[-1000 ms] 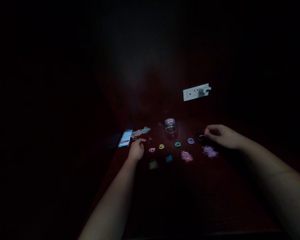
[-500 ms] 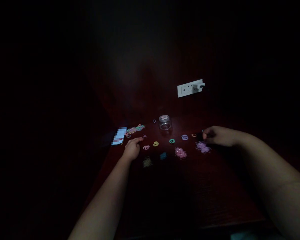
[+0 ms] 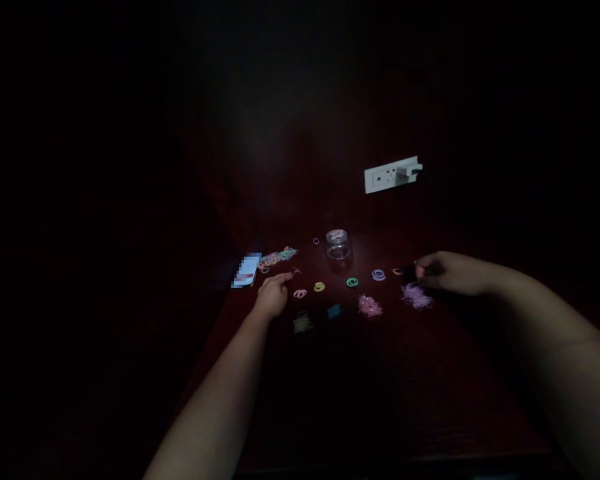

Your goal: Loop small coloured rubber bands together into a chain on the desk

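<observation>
My left hand (image 3: 274,295) lies low over the table with its index finger stretched toward a few small purple bands (image 3: 297,270); whether the fingertip touches them I cannot tell. Just below that hand are pink rings (image 3: 300,293). My right hand (image 3: 437,272) has its fingers curled together near the tabletop, and anything between them is hidden. Beside its fingertips shows a bit of a blue ring (image 3: 415,263). Orange rings (image 3: 397,271) lie to its left, and a pile of thin purple bands (image 3: 417,296) sits just below it.
Between the hands lie yellow rings (image 3: 319,287), green rings (image 3: 353,283) and purple rings (image 3: 379,275). Nearer are pink (image 3: 369,307), teal (image 3: 334,311) and pale piles (image 3: 303,323). Behind stand a clear jar (image 3: 339,248), a mixed pile (image 3: 279,257), a phone (image 3: 247,270) and a wall socket (image 3: 391,175).
The whole scene has shifted slightly to the right in view. Both hands keep nearly the same places relative to the rings and piles.
</observation>
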The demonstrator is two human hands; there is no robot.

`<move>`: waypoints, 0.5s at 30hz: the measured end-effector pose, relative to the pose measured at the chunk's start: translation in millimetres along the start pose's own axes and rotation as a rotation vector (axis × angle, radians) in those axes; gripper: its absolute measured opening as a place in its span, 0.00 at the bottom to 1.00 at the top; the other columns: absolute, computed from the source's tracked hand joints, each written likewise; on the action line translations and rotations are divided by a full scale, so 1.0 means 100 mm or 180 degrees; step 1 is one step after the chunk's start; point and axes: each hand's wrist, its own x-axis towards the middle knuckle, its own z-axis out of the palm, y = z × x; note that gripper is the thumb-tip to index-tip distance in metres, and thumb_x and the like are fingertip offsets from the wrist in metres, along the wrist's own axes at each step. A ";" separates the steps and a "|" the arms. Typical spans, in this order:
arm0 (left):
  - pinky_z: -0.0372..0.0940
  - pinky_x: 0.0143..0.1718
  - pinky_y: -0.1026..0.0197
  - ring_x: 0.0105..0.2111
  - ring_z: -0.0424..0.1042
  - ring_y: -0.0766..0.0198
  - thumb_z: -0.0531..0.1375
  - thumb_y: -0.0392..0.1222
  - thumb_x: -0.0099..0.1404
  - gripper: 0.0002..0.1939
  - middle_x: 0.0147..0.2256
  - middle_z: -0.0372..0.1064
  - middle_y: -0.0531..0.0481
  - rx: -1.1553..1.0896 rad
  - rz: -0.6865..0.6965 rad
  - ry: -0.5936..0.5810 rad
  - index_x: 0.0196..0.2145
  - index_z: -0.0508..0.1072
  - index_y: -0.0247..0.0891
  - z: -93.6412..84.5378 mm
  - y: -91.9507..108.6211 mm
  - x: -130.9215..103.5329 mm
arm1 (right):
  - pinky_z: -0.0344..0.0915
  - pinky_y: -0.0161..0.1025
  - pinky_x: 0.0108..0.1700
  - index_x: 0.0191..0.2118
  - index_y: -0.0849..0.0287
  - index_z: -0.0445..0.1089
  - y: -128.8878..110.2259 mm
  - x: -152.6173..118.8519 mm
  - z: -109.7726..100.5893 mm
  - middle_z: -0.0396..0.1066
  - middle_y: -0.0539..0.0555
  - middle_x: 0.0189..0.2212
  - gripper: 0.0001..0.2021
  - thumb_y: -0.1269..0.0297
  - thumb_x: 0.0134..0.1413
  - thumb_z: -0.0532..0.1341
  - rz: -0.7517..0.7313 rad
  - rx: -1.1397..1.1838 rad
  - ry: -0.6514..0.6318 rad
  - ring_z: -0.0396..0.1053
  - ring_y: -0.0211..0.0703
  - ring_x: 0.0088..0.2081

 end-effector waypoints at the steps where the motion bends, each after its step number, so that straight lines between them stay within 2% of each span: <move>1: 0.58 0.66 0.52 0.60 0.65 0.58 0.51 0.29 0.62 0.26 0.58 0.69 0.51 0.0007 -0.0001 0.0000 0.55 0.75 0.41 0.00 0.00 0.00 | 0.61 0.40 0.31 0.26 0.57 0.70 0.00 0.00 0.00 0.70 0.50 0.23 0.06 0.60 0.43 0.63 0.0021 -0.0005 0.0000 0.65 0.41 0.26; 15: 0.56 0.67 0.51 0.61 0.64 0.58 0.51 0.31 0.63 0.26 0.60 0.68 0.52 -0.0008 -0.0057 -0.0021 0.56 0.73 0.42 0.00 0.00 0.00 | 0.61 0.40 0.32 0.26 0.56 0.69 0.02 0.02 0.00 0.69 0.50 0.23 0.08 0.58 0.43 0.63 0.0102 -0.0067 -0.0157 0.65 0.42 0.27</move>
